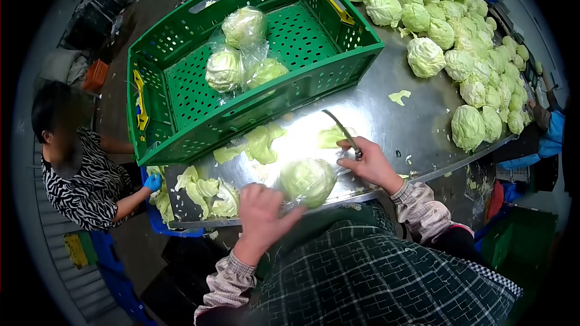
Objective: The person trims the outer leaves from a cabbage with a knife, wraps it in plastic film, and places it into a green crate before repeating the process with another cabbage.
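A pale green cabbage [308,182] stands near the front edge of the metal table [386,127], somewhat blurred. My left hand [263,214] is beside it on the left, thumb spread from the fingers, holding nothing that I can see. On the other side, my right hand [373,162] grips the handle of a knife with a curved blade [339,122], which points up and away. Loose cabbage leaves [261,145] lie between the cabbage and a green plastic crate [254,104]. Inside that crate are bagged cabbages [225,70] in clear plastic.
Many cabbages [426,57] are heaped at the right and back of the table. More leaves [205,192] lie at its front left. A co-worker [84,163] in a zebra-patterned top and blue gloves stands left. Another person's blue garment [550,136] shows far right.
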`<state>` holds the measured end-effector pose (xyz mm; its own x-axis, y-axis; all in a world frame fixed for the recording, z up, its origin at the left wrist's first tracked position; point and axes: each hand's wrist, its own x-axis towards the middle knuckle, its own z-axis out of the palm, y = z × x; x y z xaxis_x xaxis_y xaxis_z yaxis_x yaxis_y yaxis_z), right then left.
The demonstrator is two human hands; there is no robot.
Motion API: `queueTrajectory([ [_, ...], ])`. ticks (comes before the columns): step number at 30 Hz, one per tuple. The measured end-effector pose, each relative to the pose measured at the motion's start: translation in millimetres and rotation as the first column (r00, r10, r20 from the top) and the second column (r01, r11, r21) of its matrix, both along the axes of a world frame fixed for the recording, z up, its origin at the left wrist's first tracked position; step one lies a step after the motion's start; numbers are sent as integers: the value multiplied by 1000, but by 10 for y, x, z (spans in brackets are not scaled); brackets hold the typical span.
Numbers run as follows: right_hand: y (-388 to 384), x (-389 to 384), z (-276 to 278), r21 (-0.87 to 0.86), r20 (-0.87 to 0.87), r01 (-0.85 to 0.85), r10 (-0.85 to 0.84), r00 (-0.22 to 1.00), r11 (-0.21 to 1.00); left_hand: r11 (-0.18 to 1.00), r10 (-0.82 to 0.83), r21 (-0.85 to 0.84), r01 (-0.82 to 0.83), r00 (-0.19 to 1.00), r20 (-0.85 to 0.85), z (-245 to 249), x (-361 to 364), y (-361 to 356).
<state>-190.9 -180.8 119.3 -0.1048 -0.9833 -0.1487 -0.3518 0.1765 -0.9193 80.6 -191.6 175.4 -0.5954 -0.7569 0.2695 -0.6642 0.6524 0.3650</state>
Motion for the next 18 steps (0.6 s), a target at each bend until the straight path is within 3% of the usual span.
queueTrajectory([
  [1,-29,30,64,-127,-113,-16,2,994,992,998,-55,-39,53,998,-35,3,-69,-12],
  [5,2,-151,-190,-145,-442,-278,189,877,950,973,-203,119,195,977,59,-279,33,89],
  [7,12,-279,-59,-197,-528,-289,148,836,937,983,-184,37,182,982,38,-198,15,91],
  [9,82,-433,123,-146,-636,-378,206,744,914,981,-189,48,188,982,19,-212,-12,177],
  [10,129,-540,140,-68,-694,-516,331,639,854,975,-209,78,208,978,14,-259,-37,193],
  [13,224,-611,334,150,-764,-618,487,423,772,966,-234,114,232,972,5,-305,-128,228],
  [18,311,-723,231,191,-798,-613,485,358,766,971,-201,126,201,979,-9,-331,-188,278],
])
